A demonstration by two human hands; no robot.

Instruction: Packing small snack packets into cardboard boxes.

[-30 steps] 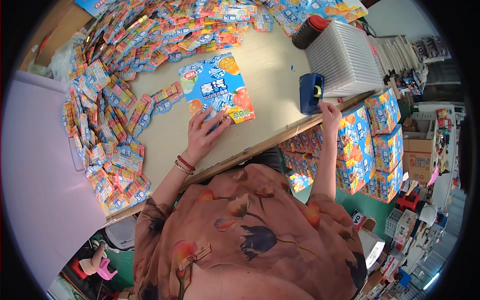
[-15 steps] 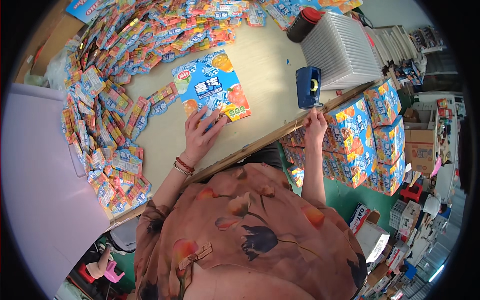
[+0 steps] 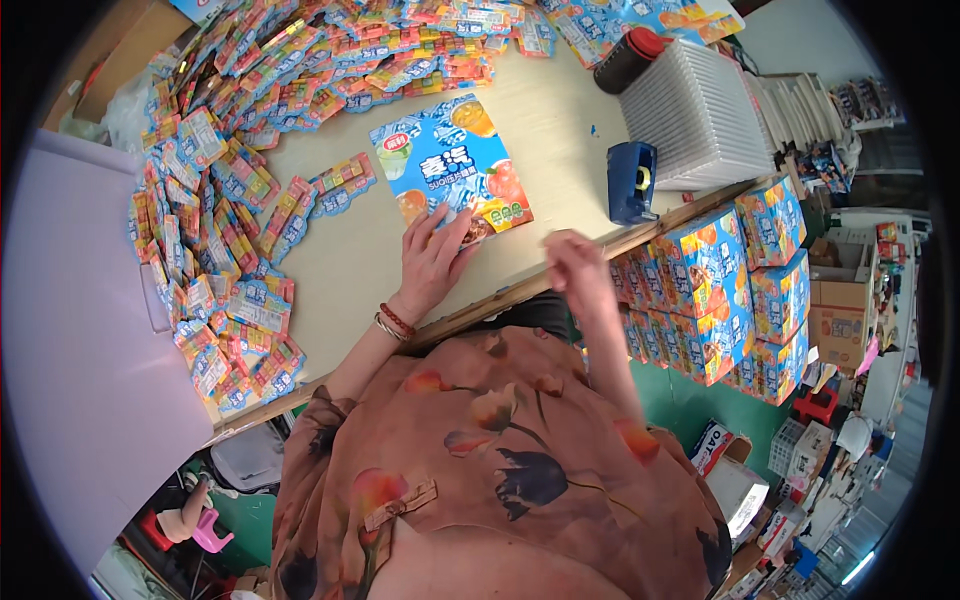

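Observation:
A blue cardboard box (image 3: 465, 150) with fruit pictures and a white-lettered front lies on the pale table. My left hand (image 3: 433, 255) rests on its near edge, fingers stretched out and lying flat. Off to the right of the box, above the table's front edge, is my right hand (image 3: 577, 262). Its fingers are drawn together in a pinch and slightly blurred; anything between them is too small to make out. A dark blue tape dispenser (image 3: 632, 185) with a yellow-cored roll stands farther right, apart from my right hand.
Colourful candy packs (image 3: 240, 170) heap along the left and far side of the table. A stack of white corrugated trays (image 3: 695, 120) and a dark red-lidded bottle (image 3: 628, 60) stand at the far right. Filled-looking boxes (image 3: 700, 290) are piled beyond the wooden table edge (image 3: 480, 303).
My right hand has left the tape dispenser's cutting end and moved left toward the box. My left hand stays on the box. The whole view has shifted slightly.

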